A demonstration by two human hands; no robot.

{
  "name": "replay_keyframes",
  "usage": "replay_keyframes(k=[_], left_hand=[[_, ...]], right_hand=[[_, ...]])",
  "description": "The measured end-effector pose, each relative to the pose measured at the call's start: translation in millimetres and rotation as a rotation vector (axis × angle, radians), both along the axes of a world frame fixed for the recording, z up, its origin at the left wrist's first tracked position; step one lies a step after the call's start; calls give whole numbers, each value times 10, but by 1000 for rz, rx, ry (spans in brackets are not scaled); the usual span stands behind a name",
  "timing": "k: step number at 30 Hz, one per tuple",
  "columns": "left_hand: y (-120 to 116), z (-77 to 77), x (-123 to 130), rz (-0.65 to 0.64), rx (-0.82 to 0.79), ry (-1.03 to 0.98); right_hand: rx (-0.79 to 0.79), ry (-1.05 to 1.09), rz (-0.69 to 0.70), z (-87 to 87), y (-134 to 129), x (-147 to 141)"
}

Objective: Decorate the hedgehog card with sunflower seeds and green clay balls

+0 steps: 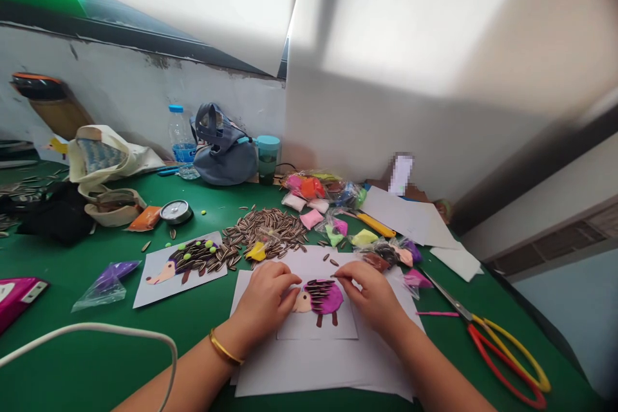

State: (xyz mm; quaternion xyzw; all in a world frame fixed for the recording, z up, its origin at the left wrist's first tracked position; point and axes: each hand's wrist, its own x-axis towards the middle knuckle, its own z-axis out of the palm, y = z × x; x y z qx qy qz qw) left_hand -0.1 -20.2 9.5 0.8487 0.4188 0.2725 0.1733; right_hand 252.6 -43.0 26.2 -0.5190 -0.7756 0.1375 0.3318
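A small card [316, 333] on white paper bears a clay hedgehog [333, 299] with a pink-purple body, peach face and brown legs. Rows of striped sunflower seeds stick in its back. My left hand [268, 293], with a gold bangle on the wrist, rests at the hedgehog's face, fingers curled in; whether they hold anything is hidden. Over the body's upper right, my right hand [371, 293] pinches a sunflower seed [333, 276] between thumb and forefinger. Two loose seeds lie just beyond it. Behind is a heap of sunflower seeds [268, 228].
Left of the paper lies another hedgehog card [157, 270] with green dots. Packets of coloured clay [311, 188] and a yellow cutter [376, 225] lie behind. Large scissors [502, 347] are at right. A white cable [120, 329] crosses the left foreground. A bottle [181, 141] stands by the wall.
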Motion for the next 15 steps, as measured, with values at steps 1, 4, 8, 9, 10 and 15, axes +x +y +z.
replay_keyframes(k=[1, 4, 8, 9, 10, 15], left_hand=[[-2, -2, 0, -1, 3, 0], [-4, -9, -3, -8, 6, 5], [4, -24, -8, -22, 2, 17], [6, -28, -8, -22, 2, 19], [6, -32, -8, -21, 3, 21], [-3, -29, -2, -18, -7, 26]], right_hand=[[-20, 24, 4, -34, -50, 1], [-67, 59, -6, -103, -158, -7], [-32, 29, 30, -114, -252, -50], [-13, 14, 38, -112, -267, -62], [6, -1, 44, -112, -278, -74], [47, -83, 46, -143, -282, -116]])
